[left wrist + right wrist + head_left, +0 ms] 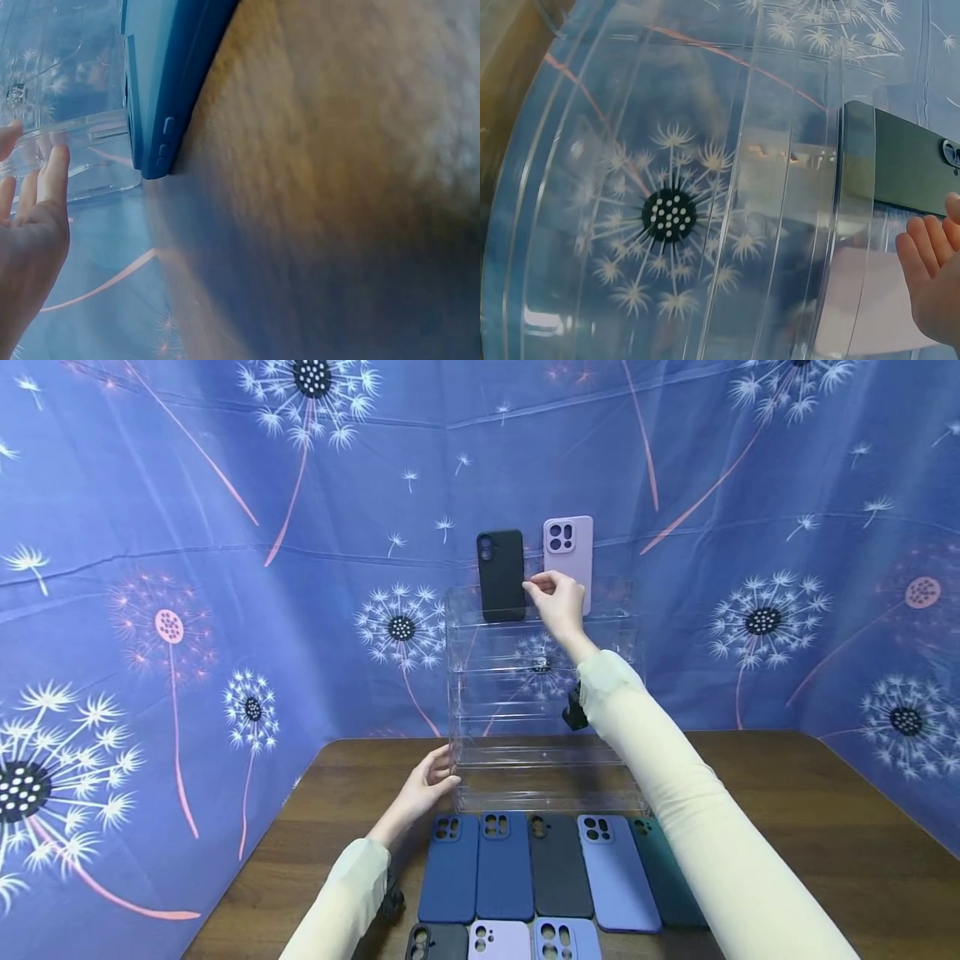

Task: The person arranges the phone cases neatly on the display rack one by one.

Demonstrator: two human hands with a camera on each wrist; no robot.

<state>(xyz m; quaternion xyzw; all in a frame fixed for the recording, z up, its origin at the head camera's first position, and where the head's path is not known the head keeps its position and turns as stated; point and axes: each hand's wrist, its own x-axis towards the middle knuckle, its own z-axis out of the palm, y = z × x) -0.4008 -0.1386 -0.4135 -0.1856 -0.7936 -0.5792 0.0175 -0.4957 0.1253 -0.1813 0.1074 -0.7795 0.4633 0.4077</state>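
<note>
A clear tiered acrylic rack (540, 754) stands on the table. On its top tier a black phone case (501, 575) and a lilac phone case (576, 560) stand upright side by side. My right hand (558, 603) reaches up in front of the lilac case, its fingertips at the black case's right edge. The right wrist view shows those fingers loosely bent beside the dark case (915, 165). Low on the rack's left side rests my left hand (420, 789). Its fingers look nearly straight in the left wrist view, close to a blue case (176, 71).
Before the rack lies a row of phone cases: two navy ones (450, 877), a black one (561, 868), a periwinkle one (618, 877) and a dark green one (667, 868). More cases (498, 942) lie nearer. A blue dandelion-print cloth (337, 510) hangs around the wooden table (757, 793).
</note>
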